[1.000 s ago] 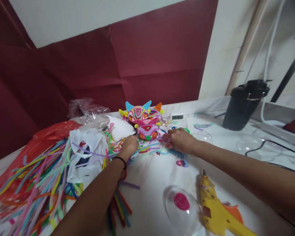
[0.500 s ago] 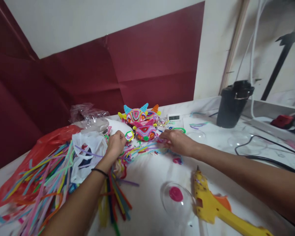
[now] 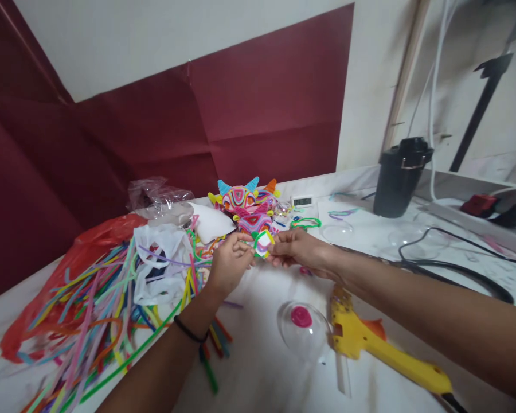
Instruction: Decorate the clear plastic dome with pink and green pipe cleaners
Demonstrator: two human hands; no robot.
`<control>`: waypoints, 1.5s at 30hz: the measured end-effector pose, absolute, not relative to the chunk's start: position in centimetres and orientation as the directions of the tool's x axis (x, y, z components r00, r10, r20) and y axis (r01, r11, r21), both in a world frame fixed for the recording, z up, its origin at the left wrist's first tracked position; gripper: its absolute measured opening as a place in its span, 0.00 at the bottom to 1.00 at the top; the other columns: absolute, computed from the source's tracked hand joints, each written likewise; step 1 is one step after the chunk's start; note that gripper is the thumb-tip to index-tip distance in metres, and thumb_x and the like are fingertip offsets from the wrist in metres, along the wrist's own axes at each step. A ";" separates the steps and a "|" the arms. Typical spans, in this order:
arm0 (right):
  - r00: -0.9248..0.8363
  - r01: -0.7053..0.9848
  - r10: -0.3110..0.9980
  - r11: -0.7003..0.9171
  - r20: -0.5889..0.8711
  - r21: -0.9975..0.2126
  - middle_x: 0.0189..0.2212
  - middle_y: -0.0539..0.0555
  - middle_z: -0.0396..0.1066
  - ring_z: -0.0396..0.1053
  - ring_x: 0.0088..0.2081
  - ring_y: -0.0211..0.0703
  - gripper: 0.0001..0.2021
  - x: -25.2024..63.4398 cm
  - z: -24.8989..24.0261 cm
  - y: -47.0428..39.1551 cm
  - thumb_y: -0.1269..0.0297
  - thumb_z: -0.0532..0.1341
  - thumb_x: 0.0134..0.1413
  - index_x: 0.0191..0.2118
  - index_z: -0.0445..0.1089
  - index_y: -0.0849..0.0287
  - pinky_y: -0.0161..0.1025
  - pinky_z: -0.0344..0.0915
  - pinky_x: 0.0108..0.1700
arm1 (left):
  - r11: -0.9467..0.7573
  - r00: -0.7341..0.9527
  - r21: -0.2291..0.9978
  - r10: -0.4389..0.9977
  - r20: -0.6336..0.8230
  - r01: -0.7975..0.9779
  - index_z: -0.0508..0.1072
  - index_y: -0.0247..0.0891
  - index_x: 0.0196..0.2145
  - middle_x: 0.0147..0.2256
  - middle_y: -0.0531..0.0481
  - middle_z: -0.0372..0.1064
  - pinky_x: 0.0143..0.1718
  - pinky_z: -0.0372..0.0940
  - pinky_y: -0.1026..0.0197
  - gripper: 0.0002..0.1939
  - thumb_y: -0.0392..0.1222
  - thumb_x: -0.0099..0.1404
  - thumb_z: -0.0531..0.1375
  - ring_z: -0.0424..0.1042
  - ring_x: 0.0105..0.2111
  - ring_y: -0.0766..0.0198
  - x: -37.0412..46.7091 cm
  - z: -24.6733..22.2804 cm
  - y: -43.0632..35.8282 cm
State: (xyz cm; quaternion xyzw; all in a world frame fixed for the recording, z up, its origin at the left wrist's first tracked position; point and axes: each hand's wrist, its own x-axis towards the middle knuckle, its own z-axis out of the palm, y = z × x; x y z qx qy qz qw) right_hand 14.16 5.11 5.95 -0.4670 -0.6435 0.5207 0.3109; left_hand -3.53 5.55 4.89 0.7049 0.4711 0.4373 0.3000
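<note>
In front of me, both hands meet at a small white piece edged with green and yellow pipe cleaner point(image 3: 264, 243). My right hand point(image 3: 300, 249) pinches its right side between thumb and fingers. At its left edge, my left hand point(image 3: 233, 261) has its fingers curled together against it; the exact fingertip contact is partly hidden. Just behind the hands sit colourful pipe-cleaner animal heads point(image 3: 239, 198) with blue and orange horns. To the left, a long green pipe cleaner point(image 3: 133, 361) slants up towards my left forearm.
Loose pipe cleaners point(image 3: 90, 310) spread over a red plastic bag point(image 3: 26, 321) on the left, beside a white bag point(image 3: 161, 281). A yellow glue gun point(image 3: 370, 341) lies near a clear dome point(image 3: 286, 332) with a pink coil. A black tumbler point(image 3: 398, 183) stands at right, near cables.
The edged white piece has left the table by the animal heads and is now between my hands. My left hand moved right; my right hand came slightly nearer to it.
</note>
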 end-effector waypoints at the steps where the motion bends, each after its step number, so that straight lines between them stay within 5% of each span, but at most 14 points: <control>1: -0.359 0.279 0.928 0.009 -0.096 -0.960 0.48 0.56 0.69 0.71 0.43 0.47 0.15 14.2 5.9 5.1 0.60 0.59 0.62 0.51 0.66 0.60 0.49 0.70 0.43 | -0.373 0.185 0.829 0.928 0.325 0.417 0.67 0.36 0.38 0.23 0.56 0.68 0.23 0.66 0.67 0.10 0.38 0.57 0.59 0.72 0.22 0.67 -3.7 4.8 5.7; 4: -0.317 0.309 0.940 -0.022 -0.125 -0.951 0.48 0.57 0.69 0.71 0.43 0.47 0.15 14.5 5.8 5.3 0.60 0.59 0.62 0.51 0.66 0.60 0.49 0.70 0.43 | -0.366 0.199 0.780 0.931 0.307 0.508 0.68 0.35 0.43 0.26 0.54 0.70 0.27 0.68 0.65 0.10 0.38 0.63 0.59 0.73 0.26 0.66 -5.0 4.6 6.6; 9: -0.258 0.411 0.950 -0.060 -0.179 -0.910 0.49 0.57 0.68 0.70 0.44 0.47 0.15 15.7 4.5 6.2 0.60 0.59 0.61 0.51 0.66 0.60 0.49 0.70 0.43 | -0.327 0.210 0.575 0.942 0.262 0.750 0.68 0.34 0.49 0.46 0.45 0.68 0.41 0.70 0.52 0.15 0.45 0.68 0.57 0.71 0.42 0.59 -9.8 4.6 8.6; 19: -0.276 0.546 0.954 0.058 -0.115 -0.836 0.46 0.56 0.69 0.71 0.41 0.45 0.14 17.4 0.8 6.8 0.61 0.59 0.61 0.50 0.67 0.60 0.47 0.71 0.41 | -0.322 0.304 0.213 0.946 0.114 0.922 0.67 0.36 0.51 0.50 0.44 0.66 0.45 0.68 0.49 0.15 0.44 0.68 0.57 0.70 0.45 0.57 -14.8 2.3 8.5; 24: -0.324 0.557 0.946 0.196 0.007 -0.807 0.33 0.50 0.71 0.70 0.31 0.39 0.09 17.9 0.9 6.0 0.61 0.60 0.60 0.39 0.69 0.62 0.40 0.69 0.34 | -0.289 0.285 0.183 0.957 0.053 0.940 0.67 0.36 0.51 0.49 0.44 0.67 0.44 0.69 0.50 0.16 0.44 0.68 0.58 0.70 0.44 0.57 -15.9 3.3 8.6; 28: -0.350 0.533 0.929 0.304 0.121 -0.790 0.20 0.46 0.66 0.64 0.24 0.37 0.05 18.2 1.3 5.6 0.66 0.61 0.49 0.25 0.67 0.58 0.34 0.62 0.27 | -0.309 0.309 0.188 0.951 0.031 0.932 0.68 0.35 0.50 0.49 0.44 0.67 0.43 0.69 0.51 0.15 0.44 0.68 0.58 0.71 0.44 0.57 -16.1 4.6 9.1; 38: -0.383 0.546 0.900 0.404 0.210 -0.734 0.22 0.49 0.68 0.64 0.26 0.41 0.09 18.2 2.8 4.2 0.59 0.57 0.46 0.27 0.72 0.56 0.35 0.61 0.28 | -0.281 0.277 0.128 0.960 0.046 0.951 0.67 0.36 0.51 0.50 0.44 0.66 0.45 0.69 0.50 0.16 0.44 0.68 0.57 0.70 0.45 0.57 -14.3 4.1 11.5; 45: -0.387 0.538 0.890 0.429 0.240 -0.726 0.22 0.49 0.67 0.63 0.25 0.41 0.07 18.7 3.7 3.8 0.59 0.57 0.45 0.24 0.69 0.55 0.34 0.61 0.26 | -0.224 0.187 0.266 0.970 0.157 0.937 0.67 0.36 0.51 0.50 0.44 0.66 0.45 0.69 0.49 0.16 0.44 0.68 0.57 0.70 0.45 0.57 -16.4 6.5 12.4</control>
